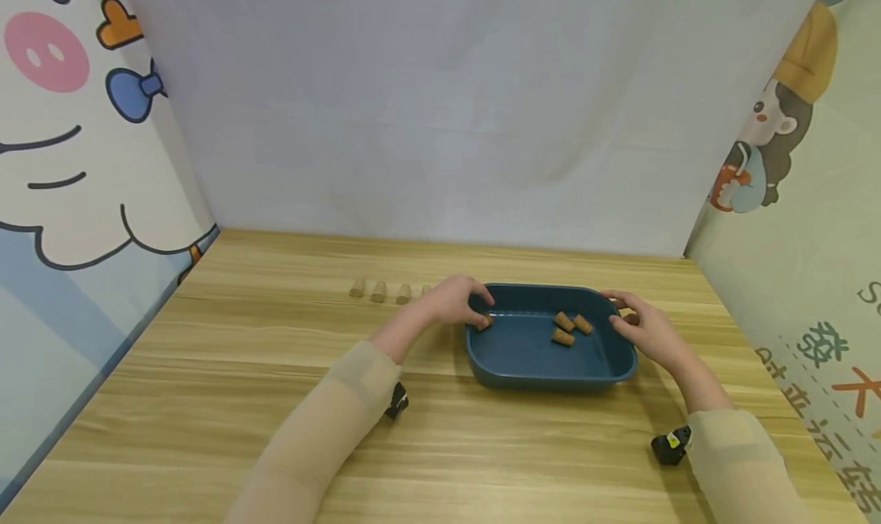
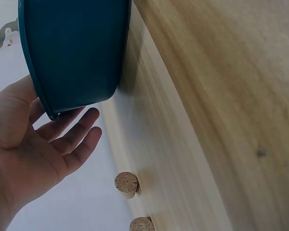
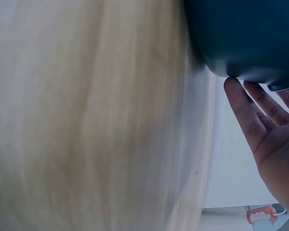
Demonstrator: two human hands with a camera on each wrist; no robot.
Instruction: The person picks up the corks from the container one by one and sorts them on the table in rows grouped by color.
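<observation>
A dark blue rectangular tray (image 1: 551,383) with rounded corners lies between the two hands. At its left end, my left hand (image 1: 454,301) grips the rim, thumb over the edge and other fingers along the outside, as the left wrist view shows. The right hand (image 1: 647,330) holds the opposite end, its thumb over the rim and its fingers against the outer wall. Three corks (image 1: 563,337) lie on their sides in the tray, right of its middle. Another cork (image 1: 486,322) lies inside by the left thumb, which partly hides it.
Several corks (image 1: 378,292) stand upright in a row on the wooden table (image 1: 206,401), left of the tray; the left hand partly covers the row's right end. A pale cloth (image 1: 440,126) hangs behind the table, and printed cartoon panels (image 1: 82,164) flank it.
</observation>
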